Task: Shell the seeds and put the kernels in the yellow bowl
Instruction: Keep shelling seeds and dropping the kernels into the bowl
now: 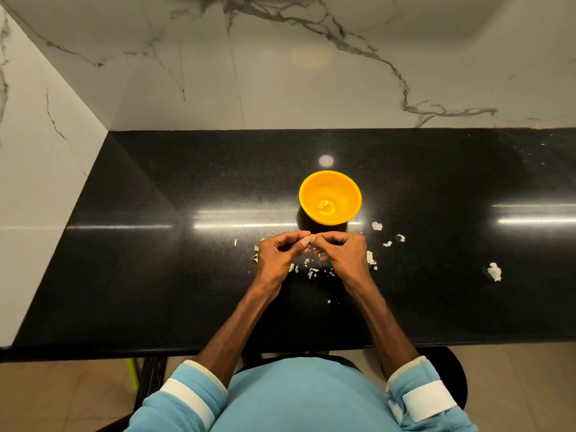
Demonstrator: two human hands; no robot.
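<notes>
The black counter (156, 275) carries everything, and the person sits close to its near edge so both forearms reach straight forward; the yellow bowl (343, 188) stands just beyond the hands, likely so a freed kernel needs only a short move; the left hand (277, 254) and right hand (344, 252) meet knuckles-up just above the counter, fingers curled, each pinching one pale seed (309, 239) between them, apparently to pry its shell apart; shell scraps (311, 271) lie scattered beneath and to both sides, seemingly left where they fall; a few kernels (325, 207) sit at the bowl's bottom, so the task looks barely started.
</notes>
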